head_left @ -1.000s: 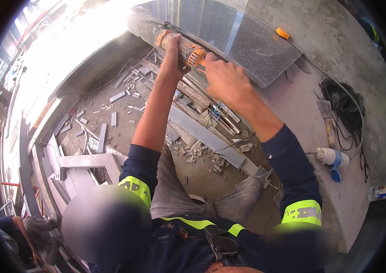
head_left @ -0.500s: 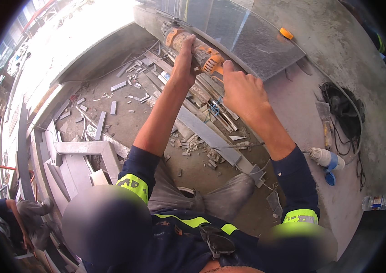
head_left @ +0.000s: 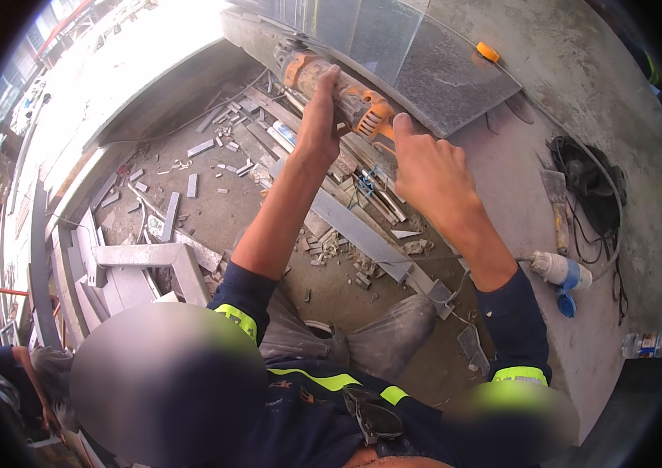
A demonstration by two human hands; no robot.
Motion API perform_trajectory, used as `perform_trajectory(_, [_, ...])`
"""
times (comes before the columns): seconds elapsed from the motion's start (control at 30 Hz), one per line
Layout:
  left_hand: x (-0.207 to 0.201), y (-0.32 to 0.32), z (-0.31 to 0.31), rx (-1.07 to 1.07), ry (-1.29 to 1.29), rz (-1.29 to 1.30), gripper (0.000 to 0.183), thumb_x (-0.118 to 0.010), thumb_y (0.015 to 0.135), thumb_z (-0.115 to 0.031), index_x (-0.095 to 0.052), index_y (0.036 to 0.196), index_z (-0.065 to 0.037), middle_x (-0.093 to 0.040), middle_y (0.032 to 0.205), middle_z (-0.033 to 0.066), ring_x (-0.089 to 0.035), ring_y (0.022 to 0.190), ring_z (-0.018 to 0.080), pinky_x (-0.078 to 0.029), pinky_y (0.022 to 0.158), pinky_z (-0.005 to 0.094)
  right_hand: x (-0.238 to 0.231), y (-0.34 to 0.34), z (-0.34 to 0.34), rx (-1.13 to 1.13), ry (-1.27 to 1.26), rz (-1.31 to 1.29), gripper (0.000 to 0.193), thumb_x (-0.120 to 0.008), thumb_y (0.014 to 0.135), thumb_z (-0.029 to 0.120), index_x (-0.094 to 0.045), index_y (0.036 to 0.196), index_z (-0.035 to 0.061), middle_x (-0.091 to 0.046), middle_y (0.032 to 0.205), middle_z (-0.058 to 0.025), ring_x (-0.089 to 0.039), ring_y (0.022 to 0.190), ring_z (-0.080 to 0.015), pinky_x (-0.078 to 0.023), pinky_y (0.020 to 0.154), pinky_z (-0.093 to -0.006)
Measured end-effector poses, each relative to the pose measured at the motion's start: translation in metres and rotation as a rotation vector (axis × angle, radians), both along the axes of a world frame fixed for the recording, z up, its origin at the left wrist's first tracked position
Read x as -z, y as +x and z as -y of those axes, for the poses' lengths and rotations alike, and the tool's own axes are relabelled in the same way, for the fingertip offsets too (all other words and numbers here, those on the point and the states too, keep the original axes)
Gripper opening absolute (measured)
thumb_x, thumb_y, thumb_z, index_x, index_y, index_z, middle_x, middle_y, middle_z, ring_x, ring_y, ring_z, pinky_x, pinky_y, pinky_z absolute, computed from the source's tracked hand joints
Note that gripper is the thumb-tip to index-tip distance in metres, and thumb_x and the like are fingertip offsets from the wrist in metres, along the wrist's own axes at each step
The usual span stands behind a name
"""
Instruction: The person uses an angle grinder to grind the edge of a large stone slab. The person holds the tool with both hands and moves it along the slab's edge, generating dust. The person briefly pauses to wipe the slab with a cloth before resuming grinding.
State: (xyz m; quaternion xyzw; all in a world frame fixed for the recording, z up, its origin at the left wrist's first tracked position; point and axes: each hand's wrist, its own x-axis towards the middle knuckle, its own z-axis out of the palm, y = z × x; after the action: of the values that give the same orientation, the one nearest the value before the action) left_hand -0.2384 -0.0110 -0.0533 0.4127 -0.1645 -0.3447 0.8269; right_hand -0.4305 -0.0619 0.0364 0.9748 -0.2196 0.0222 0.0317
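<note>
We note the left hand [head_left: 321,117]: fingers grasping the barrel of the dusty orange-and-grey angle grinder [head_left: 353,100]. Right hand [head_left: 436,171]: fingers closed round its rear handle. Grinder sits along the near long edge of the dark grey, flat stone slab [head_left: 456,86]; whether they touch, we cannot tell. Small orange rounded object [head_left: 487,52] at the slab's far edge.

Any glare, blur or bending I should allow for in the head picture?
Head view: glare burns out the upper left, but the grinder, left hand and right hand read clearly; head view, lower left and lower right: smooth blurred patches hide detail; head view, edges: a black rim darkens the corners, and straight lines bend near it.
</note>
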Motion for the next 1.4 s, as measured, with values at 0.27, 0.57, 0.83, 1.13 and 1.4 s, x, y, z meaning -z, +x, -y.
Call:
perform_trajectory(0.27, [-0.005,0.016,0.004,-0.079,0.075,0.030,0.056,-0.055,0.106,-0.056,-0.065,0.134,-0.008,-0.079,0.118,0.0058,-0.078,0.107,0.0197,-0.061,0.092,0.0412,0.008,0.023,0.008,-0.035,0.051,0.037,0.040,-0.067,0.093,-0.001,-0.049,0.129,-0.0009,-0.079,0.101,-0.0295,-0.078,0.104,-0.0481,-0.059,0.093,-0.0607])
perform_trajectory(0.57, [-0.001,0.068,0.009,-0.033,0.018,0.079,0.057,-0.053,0.106,-0.059,-0.064,0.136,-0.012,-0.079,0.120,0.0062,-0.079,0.109,0.0212,-0.061,0.093,0.0448,0.006,0.070,0.005,-0.005,0.133,0.010,0.044,-0.064,0.092,-0.001,-0.050,0.133,-0.0010,-0.077,0.116,-0.0320,-0.074,0.118,-0.0495,-0.053,0.105,-0.0613])
perform_trajectory(0.83, [-0.009,0.093,0.006,-0.021,0.135,-0.005,0.055,-0.057,0.103,-0.061,-0.065,0.133,-0.015,-0.078,0.120,0.0043,-0.076,0.112,0.0235,-0.055,0.100,0.0535,0.003,0.099,-0.004,-0.010,0.024,0.003,0.041,-0.072,0.096,0.007,-0.054,0.132,-0.0023,-0.080,0.117,-0.0257,-0.078,0.118,-0.0385,-0.061,0.100,-0.0477])
perform_trajectory(1.13, [-0.002,0.053,0.004,-0.048,0.047,0.017,0.050,-0.055,0.107,-0.053,-0.063,0.135,-0.012,-0.077,0.118,0.0053,-0.076,0.113,0.0224,-0.059,0.099,0.0463,-0.004,0.051,-0.010,0.026,0.105,-0.026,0.046,-0.069,0.092,0.002,-0.050,0.134,-0.0009,-0.077,0.116,-0.0309,-0.074,0.118,-0.0479,-0.056,0.104,-0.0575])
perform_trajectory(1.4, [0.001,0.008,0.004,-0.061,0.061,-0.009,0.054,-0.060,0.104,-0.058,-0.065,0.132,-0.012,-0.075,0.119,0.0038,-0.074,0.113,0.0197,-0.054,0.100,0.0470,-0.005,0.006,-0.008,0.020,0.007,-0.031,0.040,-0.070,0.093,0.001,-0.052,0.129,-0.0018,-0.080,0.105,-0.0276,-0.079,0.108,-0.0435,-0.062,0.096,-0.0539])
